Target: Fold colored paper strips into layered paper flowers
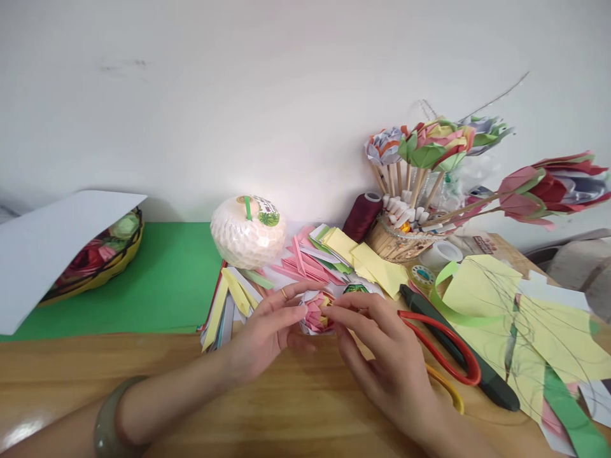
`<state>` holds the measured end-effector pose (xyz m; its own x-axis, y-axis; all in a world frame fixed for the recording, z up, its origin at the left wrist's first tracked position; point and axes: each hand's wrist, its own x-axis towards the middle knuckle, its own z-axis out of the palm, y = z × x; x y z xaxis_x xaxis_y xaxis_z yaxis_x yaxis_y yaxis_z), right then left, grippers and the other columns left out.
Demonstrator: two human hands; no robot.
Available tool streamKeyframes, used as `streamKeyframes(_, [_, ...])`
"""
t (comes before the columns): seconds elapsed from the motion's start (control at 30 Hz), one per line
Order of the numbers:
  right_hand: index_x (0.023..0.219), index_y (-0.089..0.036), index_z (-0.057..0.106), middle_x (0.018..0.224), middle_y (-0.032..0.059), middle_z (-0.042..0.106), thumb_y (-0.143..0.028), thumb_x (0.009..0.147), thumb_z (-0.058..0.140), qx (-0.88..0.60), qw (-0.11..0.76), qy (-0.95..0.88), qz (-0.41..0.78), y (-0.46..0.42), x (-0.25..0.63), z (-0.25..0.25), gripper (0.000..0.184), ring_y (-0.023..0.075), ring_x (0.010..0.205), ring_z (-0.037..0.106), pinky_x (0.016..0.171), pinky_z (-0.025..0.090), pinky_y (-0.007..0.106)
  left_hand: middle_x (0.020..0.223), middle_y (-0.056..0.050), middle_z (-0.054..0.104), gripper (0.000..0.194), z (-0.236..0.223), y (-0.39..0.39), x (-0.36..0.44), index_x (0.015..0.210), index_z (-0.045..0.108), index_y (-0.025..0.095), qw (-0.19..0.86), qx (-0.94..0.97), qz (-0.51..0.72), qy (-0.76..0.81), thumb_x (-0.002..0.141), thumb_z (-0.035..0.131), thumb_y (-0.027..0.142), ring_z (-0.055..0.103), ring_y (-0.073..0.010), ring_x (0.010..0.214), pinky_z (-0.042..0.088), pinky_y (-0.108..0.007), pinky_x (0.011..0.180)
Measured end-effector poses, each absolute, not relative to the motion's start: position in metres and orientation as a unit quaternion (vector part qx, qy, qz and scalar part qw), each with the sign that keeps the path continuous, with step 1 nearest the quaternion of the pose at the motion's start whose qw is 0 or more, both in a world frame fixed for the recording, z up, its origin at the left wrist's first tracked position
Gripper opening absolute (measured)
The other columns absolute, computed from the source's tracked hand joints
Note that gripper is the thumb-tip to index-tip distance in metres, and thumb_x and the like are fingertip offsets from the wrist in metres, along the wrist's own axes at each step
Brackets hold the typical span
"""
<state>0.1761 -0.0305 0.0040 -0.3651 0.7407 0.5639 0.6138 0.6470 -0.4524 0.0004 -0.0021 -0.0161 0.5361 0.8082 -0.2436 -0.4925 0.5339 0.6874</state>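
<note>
Paper flower (314, 313) held at a wooden tabletop (229, 413)

From my remote seat I look down on glossy, grained wood against a plain white wall (238, 95). A flat green sheet (162, 280) covers the back left, beside a shallow woven basket (112, 275) partly under white paper (62, 248). Near the back, I see a round white bundle (248, 240) in shiny, dimpled wrap, crisp pastel paper strips (310, 257) and a maroon thread spool (361, 217). Layered blooms (436, 145) stand on sticks in a bark-textured container (398, 243). A red loop handle (470, 362) lies at right.

The small pink-and-yellow flower, pointed petals overlapping, sits between the 2 hands. My left hand (270, 324) curls around it, thumb in front, fingers behind, gripping. My right hand (382, 337) has bent, loosely parted fingers; its index fingertip meets the flower's edge, but I cannot tell whether it pinches.
</note>
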Motion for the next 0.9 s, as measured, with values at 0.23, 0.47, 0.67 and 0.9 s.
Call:
streamKeyframes(0.23, [0.104, -0.017, 0.059, 0.097, 0.0082, 0.059, -0.002, 0.081, 0.049, -0.413, 0.4, -0.815, 0.076, -0.0289, 0.179, 0.003, 0.03, 0.0171, 0.09, 0.057, 0.072, 0.05, 0.028, 0.088, -0.003, 0.07, 0.035, -0.014, -0.0017, 0.001, 0.113, 0.063, 0.021, 0.841, 0.257, 0.391, 0.271, 0.079, 0.057, 0.012, 0.064, -0.0117, 0.076, 0.055, -0.022, 0.064])
streamKeyframes(0.47, [0.098, -0.017, 0.062, 0.093, 0.0078, 0.058, -0.005, 0.08, 0.054, -0.437, 0.425, -0.792, 0.034, -0.0266, 0.1776, 0.0039, 0.023, 0.0172, 0.082, 0.06, 0.068, 0.051, 0.029, 0.095, -0.002, 0.07, 0.033, -0.0148, -0.0029, 0.0018, 0.109, 0.065, 0.025, 0.823, 0.279, 0.41, 0.278, 0.077, 0.062, 0.017, 0.062, -0.0125, 0.082, 0.053, -0.024, 0.07])
streamKeyframes(0.67, [0.09, -0.018, 0.062, 0.083, 0.0049, 0.057, -0.006, 0.076, 0.061, -0.432, 0.433, -0.791, -0.014, -0.031, 0.1758, 0.0054, 0.018, 0.0145, 0.071, 0.058, 0.06, 0.05, 0.027, 0.108, -0.001, 0.067, 0.031, -0.0137, -0.0064, 0.0024, 0.105, 0.066, 0.027, 0.78, 0.355, 0.438, 0.273, 0.075, 0.066, 0.019, 0.058, -0.017, 0.101, 0.047, -0.026, 0.081])
streamKeyframes(0.9, [0.088, -0.018, 0.062, 0.08, 0.0046, 0.061, -0.007, 0.076, 0.061, -0.434, 0.414, -0.8, -0.023, -0.0306, 0.174, 0.004, 0.017, 0.0154, 0.07, 0.059, 0.059, 0.049, 0.027, 0.113, 0.0, 0.064, 0.037, -0.0227, -0.0036, 0.0015, 0.103, 0.066, 0.03, 0.721, 0.433, 0.456, 0.291, 0.07, 0.071, 0.014, 0.055, -0.0183, 0.107, 0.042, -0.031, 0.093])
